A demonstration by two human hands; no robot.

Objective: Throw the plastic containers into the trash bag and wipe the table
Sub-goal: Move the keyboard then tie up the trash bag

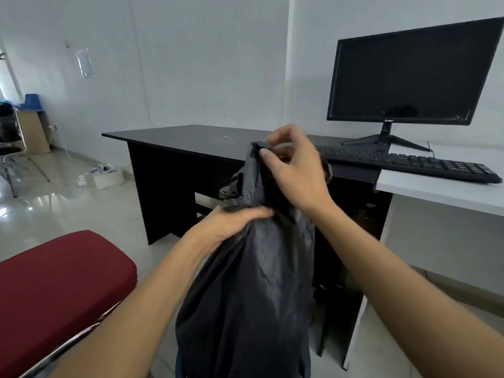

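Note:
A black trash bag [253, 282] hangs in front of me, bunched at its neck. My left hand [231, 223] is wrapped around the neck of the bag. Above it my right hand [293, 170] pinches the bag's top edge between thumb and fingers. Behind the bag stands a black table [177, 139] with a patch of small white crumbs [231, 137] on its top. No plastic containers are visible; the bag's inside is hidden.
A black monitor [409, 75] and keyboard [425, 163] sit at the right, partly on a white desk [441, 192]. A red-cushioned chair [54, 290] is at lower left. Across the tiled floor at left lie cables and a power strip [105, 174], a metal chair frame [16, 159].

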